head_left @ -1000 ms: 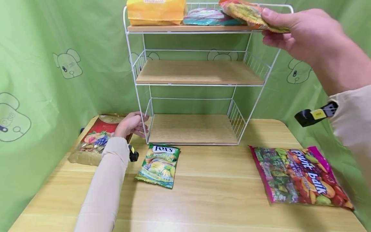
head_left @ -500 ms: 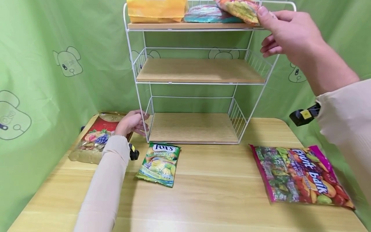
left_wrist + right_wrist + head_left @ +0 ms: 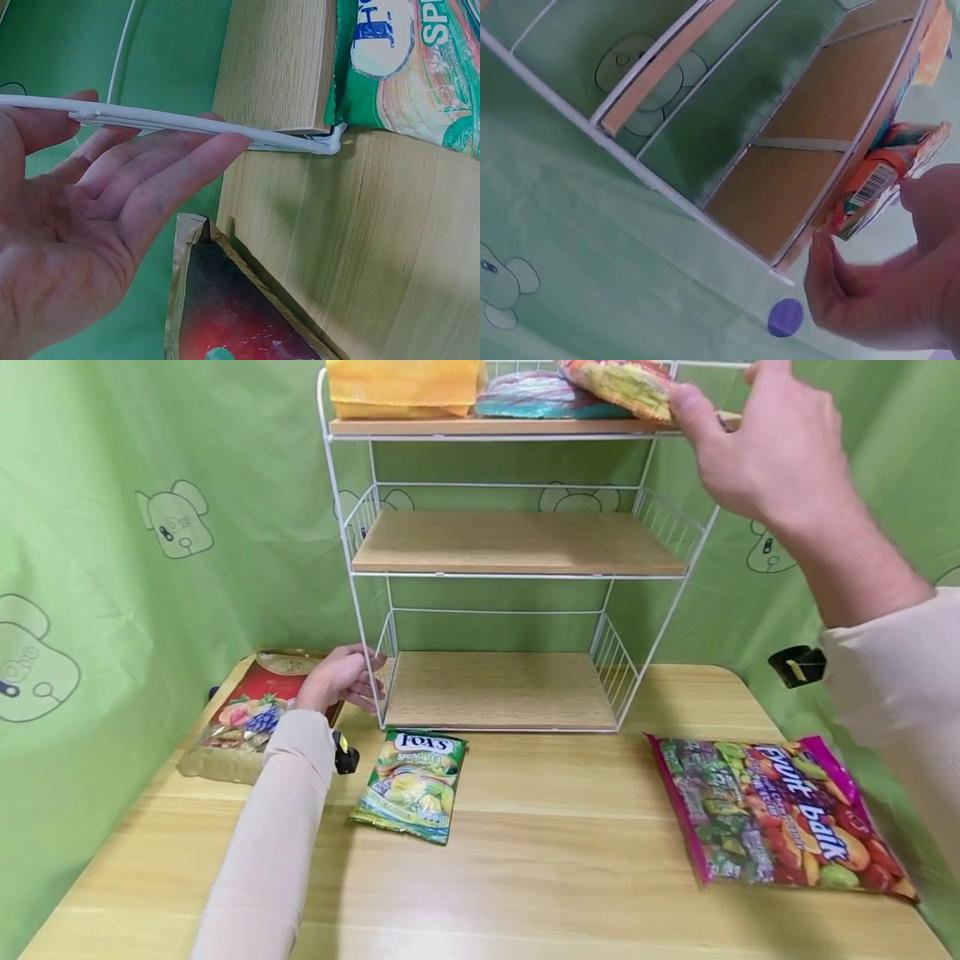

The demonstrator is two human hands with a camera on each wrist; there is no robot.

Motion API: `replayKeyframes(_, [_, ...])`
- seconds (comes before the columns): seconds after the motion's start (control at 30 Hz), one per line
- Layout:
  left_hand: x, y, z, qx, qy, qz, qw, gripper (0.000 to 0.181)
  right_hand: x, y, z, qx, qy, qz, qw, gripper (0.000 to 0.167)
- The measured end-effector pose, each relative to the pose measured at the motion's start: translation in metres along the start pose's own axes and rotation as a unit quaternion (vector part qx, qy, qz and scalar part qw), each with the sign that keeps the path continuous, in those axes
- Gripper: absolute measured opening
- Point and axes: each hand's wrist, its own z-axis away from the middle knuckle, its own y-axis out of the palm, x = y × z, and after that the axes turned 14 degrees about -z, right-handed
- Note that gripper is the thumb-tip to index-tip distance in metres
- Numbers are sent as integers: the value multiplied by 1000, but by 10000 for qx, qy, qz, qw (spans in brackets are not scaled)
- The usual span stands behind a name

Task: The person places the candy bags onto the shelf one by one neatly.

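Orange packet (image 3: 630,385) on the top shelf (image 3: 450,427) of a wire rack (image 3: 517,543): its upper part is running out of the head view, and its left end is overlapping a blue packet (image 3: 532,395). A yellow packet (image 3: 405,389), standing at the left, is likewise being cropped at the top. The right hand (image 3: 780,452) is spreading its thumb and fingers wide, the thumb reaching the orange packet's right end; the upper edge is cutting off part of the fingers, and how firmly the thumb is touching cannot be told. On the table (image 3: 555,893), the left sleeve (image 3: 262,835) is covering part of a red bag (image 3: 262,710). A green Fox's bag (image 3: 412,785) is lying before the rack, and a Fruit balik bag (image 3: 783,814) is lying at the right, both in full view.

The right wrist view is adding a barcode (image 3: 871,184) on the orange packet and a fingertip meeting the shelf edge. The left wrist view is showing what the head view is partly hiding: the left hand (image 3: 343,678) is holding its fingers nearly straight, touching the rack's white side wire.
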Motion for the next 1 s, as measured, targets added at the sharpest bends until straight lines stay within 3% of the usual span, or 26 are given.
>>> replayKeyframes(0.17, [-1, 0, 0, 4, -35, -23, 10000, 46, 12, 14, 21, -753, -735, 67, 9944, 72])
replayKeyframes(0.33, [-2, 1, 1, -7, -11, -22, 10000, 44, 19, 33, 37, -537, -1258, 242, 9903, 68])
replayKeyframes(0.47, [-2, 1, 2, -1, -13, -6, 10000, 46, 18, 46, 38, -283, -1398, 253, 9894, 73])
replayKeyframes(0.73, [-2, 1, 2, 29, -50, -27, 10000, 49, 14, 59, 27, -432, -1456, 9, 9884, 88])
replayKeyframes(1.0, [-2, 0, 3, 19, -83, -35, 10000, 47, 13, 68, 16, -544, -1471, -158, 9875, 86])
